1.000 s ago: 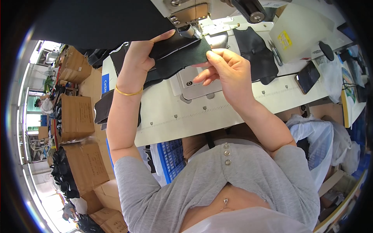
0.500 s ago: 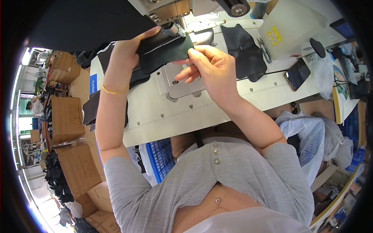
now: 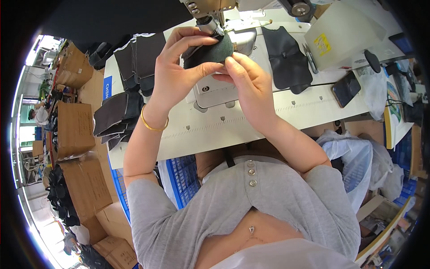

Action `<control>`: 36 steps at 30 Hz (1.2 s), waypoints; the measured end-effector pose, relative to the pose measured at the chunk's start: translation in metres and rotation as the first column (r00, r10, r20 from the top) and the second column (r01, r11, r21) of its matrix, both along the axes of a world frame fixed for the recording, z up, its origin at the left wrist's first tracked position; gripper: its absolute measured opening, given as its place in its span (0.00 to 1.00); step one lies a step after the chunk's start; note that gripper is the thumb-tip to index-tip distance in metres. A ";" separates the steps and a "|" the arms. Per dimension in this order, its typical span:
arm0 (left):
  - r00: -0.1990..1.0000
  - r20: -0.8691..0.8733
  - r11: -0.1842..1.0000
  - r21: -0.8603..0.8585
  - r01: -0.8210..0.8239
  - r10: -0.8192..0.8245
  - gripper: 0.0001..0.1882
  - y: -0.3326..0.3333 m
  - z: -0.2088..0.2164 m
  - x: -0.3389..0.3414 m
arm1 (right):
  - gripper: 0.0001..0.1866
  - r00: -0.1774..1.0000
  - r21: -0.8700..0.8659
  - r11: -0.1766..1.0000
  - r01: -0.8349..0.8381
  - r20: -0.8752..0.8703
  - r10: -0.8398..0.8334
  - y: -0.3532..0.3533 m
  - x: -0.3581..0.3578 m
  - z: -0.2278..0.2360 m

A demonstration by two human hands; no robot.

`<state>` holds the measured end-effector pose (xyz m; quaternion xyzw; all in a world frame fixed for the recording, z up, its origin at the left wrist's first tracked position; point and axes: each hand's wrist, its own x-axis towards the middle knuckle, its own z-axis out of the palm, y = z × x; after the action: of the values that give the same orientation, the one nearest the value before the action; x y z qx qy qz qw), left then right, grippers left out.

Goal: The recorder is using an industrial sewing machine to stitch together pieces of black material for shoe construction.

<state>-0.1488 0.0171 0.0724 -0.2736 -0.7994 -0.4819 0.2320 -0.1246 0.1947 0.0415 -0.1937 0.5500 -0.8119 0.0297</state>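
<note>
The right hand [image 3: 253, 92] pinches the near right edge of a dark green-black piece [image 3: 214, 53] between thumb and forefinger, its other fingers curled in beneath. The left hand [image 3: 177, 74] curves around the same piece from the left, thumb at the near edge close to the right thumb and fingertips reaching over the far side; whether it is gripping or only steadying the material I cannot tell. The piece lies under the head of a sewing machine [image 3: 207, 8], its far end right by the presser foot [image 3: 218, 28]. A yellow bangle [image 3: 154, 127] circles the left wrist. Left of the hands, on the white worktop [image 3: 251, 116], sit overlapping dark cut pieces [image 3: 150, 56], with another stack [image 3: 114, 114] nearer the left end. To the right of the machine a dark shaped piece [image 3: 286, 58] lies flat, and beside it a slim metal tool [image 3: 310, 58]; farther right are a pale box-like housing [image 3: 347, 38] with a yellow label and, nearer, a phone [image 3: 346, 89]. A blue crate [image 3: 182, 177] stands below the near edge, and cardboard boxes [image 3: 74, 130] line the far left.
</note>
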 end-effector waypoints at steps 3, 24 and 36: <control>0.999 -0.008 0.999 0.020 0.042 -0.042 0.21 -0.005 -0.003 -0.004 | 0.18 1.000 -0.007 1.000 0.000 0.003 0.000 -0.003 0.001 0.000; 0.662 -0.749 0.790 -0.426 -0.441 -0.034 0.16 0.011 -0.007 0.008 | 0.11 0.991 -0.039 0.990 0.132 -0.030 -0.134 -0.012 -0.001 -0.007; 0.735 -0.674 0.774 -0.504 -0.383 -0.075 0.16 0.003 0.006 0.012 | 0.11 0.995 -0.111 0.989 0.103 0.022 -0.101 -0.022 0.005 -0.008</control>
<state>-0.1370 0.0205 0.0789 -0.4139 -0.7963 -0.0442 0.4389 -0.1193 0.1731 0.0336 -0.1600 0.5126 -0.8434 -0.0179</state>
